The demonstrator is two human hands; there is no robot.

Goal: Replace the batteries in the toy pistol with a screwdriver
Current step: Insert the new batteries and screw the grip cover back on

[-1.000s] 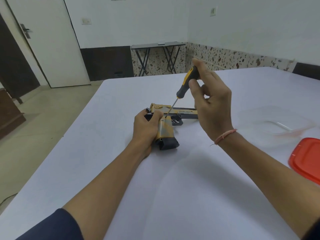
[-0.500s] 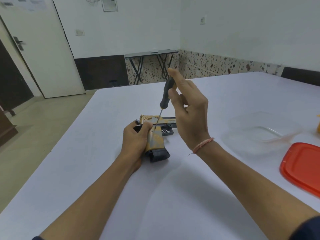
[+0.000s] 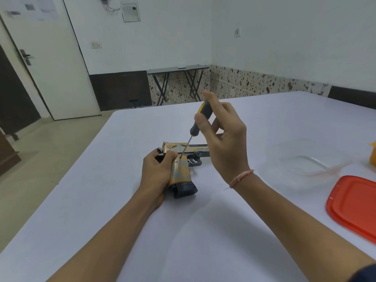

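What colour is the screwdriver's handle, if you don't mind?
The screwdriver handle is black with a yellow stripe, seen in the head view.

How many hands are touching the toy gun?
1. The left hand grips the tan-and-black plastic toy pistol lying on the white table. The right hand touches only the yellow-and-black screwdriver, whose metal tip meets the pistol's grip.

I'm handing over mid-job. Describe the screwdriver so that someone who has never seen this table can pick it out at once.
Start at the white table and find the tan and black toy pistol lying near its middle, steadied by the left hand. The screwdriver stands tilted above it in the right hand, its thin metal shaft running down to the grip. Its black handle with a yellow end is the only such tool here.
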